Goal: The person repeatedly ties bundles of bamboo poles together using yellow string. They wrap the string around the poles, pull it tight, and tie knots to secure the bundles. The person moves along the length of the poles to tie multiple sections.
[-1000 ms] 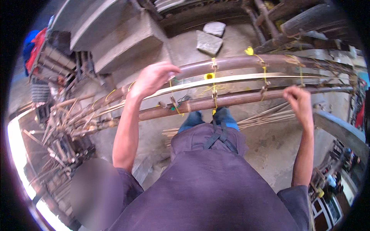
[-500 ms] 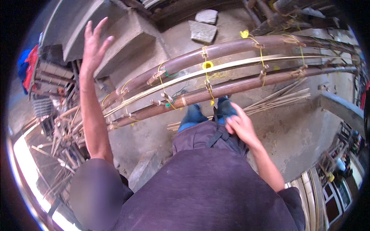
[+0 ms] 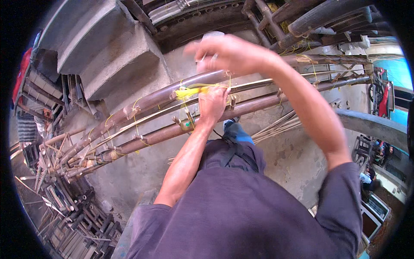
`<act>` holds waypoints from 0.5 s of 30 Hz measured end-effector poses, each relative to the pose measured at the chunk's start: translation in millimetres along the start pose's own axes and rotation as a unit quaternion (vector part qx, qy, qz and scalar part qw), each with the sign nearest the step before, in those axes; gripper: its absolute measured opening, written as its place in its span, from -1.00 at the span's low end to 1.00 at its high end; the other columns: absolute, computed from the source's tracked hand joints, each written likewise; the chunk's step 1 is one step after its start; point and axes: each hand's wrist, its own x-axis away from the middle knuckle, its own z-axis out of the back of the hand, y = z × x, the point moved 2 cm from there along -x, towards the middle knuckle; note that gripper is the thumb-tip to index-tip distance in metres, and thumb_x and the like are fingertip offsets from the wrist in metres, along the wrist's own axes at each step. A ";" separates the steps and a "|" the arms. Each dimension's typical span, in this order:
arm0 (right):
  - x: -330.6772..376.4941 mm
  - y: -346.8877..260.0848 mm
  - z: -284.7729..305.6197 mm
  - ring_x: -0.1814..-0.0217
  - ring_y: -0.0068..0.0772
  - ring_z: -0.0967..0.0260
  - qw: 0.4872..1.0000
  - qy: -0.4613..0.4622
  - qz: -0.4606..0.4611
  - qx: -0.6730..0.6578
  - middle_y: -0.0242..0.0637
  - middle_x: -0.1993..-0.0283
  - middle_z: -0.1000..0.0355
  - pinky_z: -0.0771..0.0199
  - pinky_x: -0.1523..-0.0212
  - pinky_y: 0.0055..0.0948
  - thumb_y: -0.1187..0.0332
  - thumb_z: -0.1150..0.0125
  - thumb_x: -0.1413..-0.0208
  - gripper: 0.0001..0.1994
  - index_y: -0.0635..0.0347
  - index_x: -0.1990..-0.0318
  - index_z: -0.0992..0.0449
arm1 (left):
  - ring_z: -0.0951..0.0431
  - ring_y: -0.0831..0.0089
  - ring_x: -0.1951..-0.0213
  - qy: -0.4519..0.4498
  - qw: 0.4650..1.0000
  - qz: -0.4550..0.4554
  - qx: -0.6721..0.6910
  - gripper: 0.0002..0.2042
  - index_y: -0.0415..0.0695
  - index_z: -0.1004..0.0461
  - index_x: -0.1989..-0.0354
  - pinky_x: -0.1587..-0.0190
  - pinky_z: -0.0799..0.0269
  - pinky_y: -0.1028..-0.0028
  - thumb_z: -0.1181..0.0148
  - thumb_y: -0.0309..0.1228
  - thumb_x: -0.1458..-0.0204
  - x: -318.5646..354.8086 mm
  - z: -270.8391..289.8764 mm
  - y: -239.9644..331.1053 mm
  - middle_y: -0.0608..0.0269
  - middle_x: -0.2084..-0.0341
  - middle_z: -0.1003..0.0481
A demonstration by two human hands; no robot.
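Two brown bamboo poles [image 3: 254,102] run across in front of me, with a thin pale bamboo strip [image 3: 151,113] stretched between them. Short wooden pegs [image 3: 233,102] and yellow ties join the parts. My left hand [image 3: 211,105] is closed over the strip's line. Bright yellow cord [image 3: 187,93] bunches beside its knuckles and runs into it; the fingers hide the grip itself. Raised above the far pole, my right hand [image 3: 226,54] reaches across to the left. Its fingers look bent but are smeared by motion, so what they hold cannot be made out.
Concrete steps [image 3: 103,47] rise at the far left. Wooden pieces [image 3: 77,220] are piled at the lower left. Thin sticks [image 3: 276,127] lie on the floor beyond my legs. More thick poles [image 3: 332,17] are stacked at the far right, near a concrete ledge [image 3: 371,125].
My left hand has come down from the upper left onto the yellow cord by the strip. The right hand has swung up and left over the far pole. The view has shifted.
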 end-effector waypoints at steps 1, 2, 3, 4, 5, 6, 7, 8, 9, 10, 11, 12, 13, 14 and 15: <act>-1.3 14.5 11.6 -0.02 -0.16 -0.42 0.986 0.020 -0.163 -0.040 -0.02 -0.01 -0.44 -0.40 0.00 -0.32 0.10 -0.09 -0.18 -0.51 0.20 -0.17 -0.28 | -0.52 0.02 0.41 -0.018 1.000 0.011 0.005 -0.85 -0.16 -0.54 0.40 0.29 -0.36 0.11 -0.15 -0.35 -0.01 -2.9 2.6 -3.5 -0.03 0.52 -0.51; 8.3 62.0 7.4 -0.10 -0.06 -0.39 0.945 0.070 -0.310 0.084 0.12 0.00 -0.42 -0.36 -0.07 -0.19 -0.04 -0.04 -0.18 -0.33 0.33 -0.24 -0.14 | -0.52 0.04 0.39 -0.013 0.999 -0.036 0.005 -0.85 -0.15 -0.54 0.40 0.28 -0.36 0.14 -0.14 -0.34 -0.03 -7.6 0.2 4.6 0.00 0.51 -0.51; 21.4 106.3 -15.4 -0.14 0.00 -0.35 0.892 0.011 -0.408 0.196 0.18 -0.03 -0.39 -0.31 -0.13 -0.13 -0.14 -0.01 -0.13 -0.24 0.47 -0.19 -0.16 | -0.53 0.07 0.37 0.026 0.997 -0.059 0.047 -0.85 -0.15 -0.54 0.38 0.25 -0.37 0.16 -0.15 -0.34 -0.02 -9.7 -7.2 8.8 0.04 0.49 -0.53; 31.3 130.7 -30.1 -0.20 0.06 -0.29 0.904 -0.162 -0.355 0.176 0.24 -0.09 -0.33 -0.22 -0.21 -0.09 -0.11 0.00 -0.14 -0.24 0.54 -0.16 -0.16 | -0.54 0.09 0.36 0.032 0.997 -0.071 0.027 -0.86 -0.14 -0.54 0.36 0.24 -0.37 0.18 -0.16 -0.34 -0.02 -10.2 -5.0 12.1 0.07 0.48 -0.53; 52.0 241.8 -59.3 0.09 0.04 -0.45 0.925 0.038 -0.357 0.125 0.12 0.14 -0.47 -0.41 0.02 -0.15 0.07 -0.14 -0.07 -0.39 0.40 -0.14 -0.29 | -0.54 0.12 0.34 0.020 0.993 -0.116 0.027 -0.86 -0.13 -0.54 0.35 0.23 -0.38 0.20 -0.16 -0.34 -0.02 -19.7 -11.0 34.4 0.11 0.47 -0.54; 17.3 201.8 -61.5 0.23 0.00 -0.41 0.922 0.194 -0.285 -0.177 0.01 0.28 -0.45 -0.41 0.14 -0.16 0.13 -0.14 -0.08 -0.52 0.36 -0.02 -0.35 | -0.54 0.14 0.34 0.025 0.996 -0.086 -0.001 -0.87 -0.12 -0.52 0.36 0.22 -0.37 0.22 -0.16 -0.34 -0.02 -21.7 -5.0 17.4 0.12 0.47 -0.54; 23.6 135.1 -52.8 0.32 -0.07 -0.37 0.922 0.215 -0.238 -0.215 -0.09 0.37 -0.40 -0.39 0.22 -0.18 0.23 -0.11 -0.08 -0.64 0.33 0.07 -0.37 | -0.54 0.17 0.34 0.027 0.998 -0.059 -0.015 -0.88 -0.11 -0.51 0.37 0.21 -0.37 0.24 -0.15 -0.34 -0.03 -17.4 -1.8 7.6 0.14 0.46 -0.53; 32.6 61.1 -38.9 0.40 -0.14 -0.33 0.921 0.229 -0.187 -0.253 -0.19 0.46 -0.36 -0.38 0.30 -0.20 0.32 -0.08 -0.08 -0.76 0.30 0.16 -0.39 | -0.54 0.20 0.34 0.026 0.999 -0.021 -0.031 -0.89 -0.10 -0.49 0.38 0.20 -0.36 0.25 -0.14 -0.34 -0.03 -1.7 3.3 1.0 0.16 0.46 -0.53; 57.7 16.9 -33.6 0.43 -0.24 -0.29 0.979 0.140 -0.143 -0.031 -0.28 0.51 -0.30 -0.35 0.34 -0.22 0.45 -0.02 -0.08 -0.87 0.27 0.22 -0.37 | -0.54 0.19 0.33 0.038 0.999 -0.016 -0.035 -0.88 -0.09 -0.50 0.38 0.20 -0.36 0.26 -0.14 -0.33 -0.03 3.8 5.9 -2.7 0.17 0.44 -0.53; 84.9 16.6 -75.4 0.36 -0.18 -0.35 0.974 0.135 -0.135 -0.122 -0.18 0.46 -0.35 -0.38 0.29 -0.20 0.45 -0.01 -0.07 -0.87 0.26 0.23 -0.38 | -0.54 0.19 0.32 0.038 0.998 -0.033 -0.032 -0.88 -0.09 -0.50 0.37 0.19 -0.36 0.27 -0.14 -0.33 -0.03 2.0 4.2 -2.4 0.17 0.43 -0.53; 111.2 16.5 -116.2 0.29 -0.12 -0.42 0.959 0.132 -0.132 -0.214 -0.08 0.41 -0.40 -0.41 0.24 -0.18 0.45 0.00 -0.06 -0.88 0.24 0.24 -0.39 | -0.54 0.19 0.31 0.033 0.998 -0.051 -0.028 -0.88 -0.08 -0.51 0.36 0.19 -0.36 0.28 -0.14 -0.32 -0.04 -0.2 2.2 1.4 0.18 0.42 -0.54; 135.4 17.2 -159.4 0.22 -0.06 -0.49 0.936 0.127 -0.127 -0.303 0.02 0.36 -0.46 -0.44 0.19 -0.16 0.45 0.01 -0.05 -0.88 0.22 0.25 -0.40 | -0.55 0.19 0.28 -0.039 0.996 -0.012 -0.075 -0.85 -0.08 -0.53 0.30 0.17 -0.38 0.28 -0.12 -0.32 -0.05 -6.6 4.9 11.0 0.20 0.38 -0.56; 147.5 36.7 -182.8 0.28 0.04 -0.50 0.962 0.040 -0.179 -0.200 0.10 0.40 -0.45 -0.48 0.28 -0.09 0.42 0.04 -0.08 -0.86 0.18 0.24 -0.42 | -0.57 0.29 0.29 -0.079 0.994 0.013 -0.069 -0.80 -0.13 -0.53 0.24 0.19 -0.39 0.33 -0.06 -0.30 -0.13 -9.4 12.8 20.4 0.24 0.37 -0.57; 144.5 60.4 -211.9 0.29 0.09 -0.48 0.977 0.011 -0.188 -0.098 0.08 0.37 -0.47 -0.48 0.32 -0.02 0.34 0.05 -0.10 -0.83 0.14 0.22 -0.43 | -0.56 0.37 0.30 -0.096 0.987 0.069 0.108 -0.78 -0.16 -0.52 0.24 0.20 -0.39 0.35 -0.03 -0.29 -0.16 -17.0 15.8 19.3 0.26 0.40 -0.57; 137.5 63.6 -225.8 0.30 0.08 -0.48 0.989 -0.010 -0.126 -0.081 0.02 0.37 -0.48 -0.47 0.34 -0.02 0.30 0.04 -0.08 -0.79 0.14 0.19 -0.43 | -0.56 0.44 0.30 -0.102 0.945 0.131 0.283 -0.76 -0.19 -0.52 0.25 0.22 -0.39 0.38 -0.01 -0.28 -0.19 -29.0 14.7 14.4 0.28 0.43 -0.56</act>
